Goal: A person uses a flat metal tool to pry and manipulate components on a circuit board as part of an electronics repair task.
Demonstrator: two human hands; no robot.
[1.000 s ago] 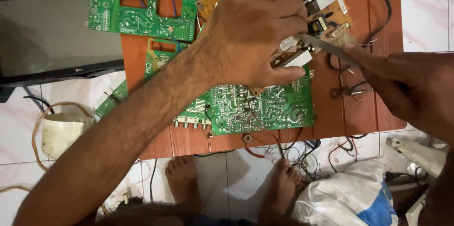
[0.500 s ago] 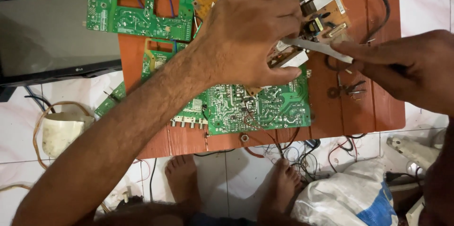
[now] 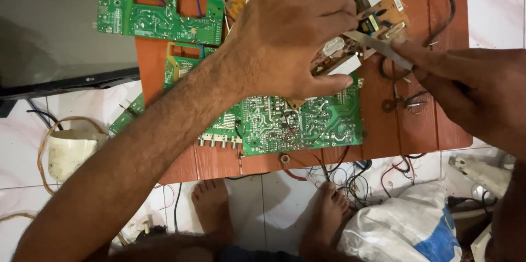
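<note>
My left hand point(image 3: 290, 32) grips a brown circuit board point(image 3: 378, 18) with white blocks on it, holding it over the red-brown wooden table point(image 3: 416, 125). My right hand point(image 3: 471, 92) holds a thin flat metal blade point(image 3: 378, 47) whose tip rests against the brown board's parts. Under my left hand lies a green circuit board point(image 3: 307, 125), solder side up. A second green board point(image 3: 159, 4) with a square cut-out lies at the table's far left.
A dark flat screen point(image 3: 55, 37) lies on the white tiled floor at left. A whitish container with a cord point(image 3: 68, 152) sits below it. My bare feet point(image 3: 213, 207), tangled wires point(image 3: 356, 177) and a white sack point(image 3: 405, 229) are under the table's near edge.
My right hand with the blade has shifted slightly up and left along the brown board. My left hand keeps its grip in the same place.
</note>
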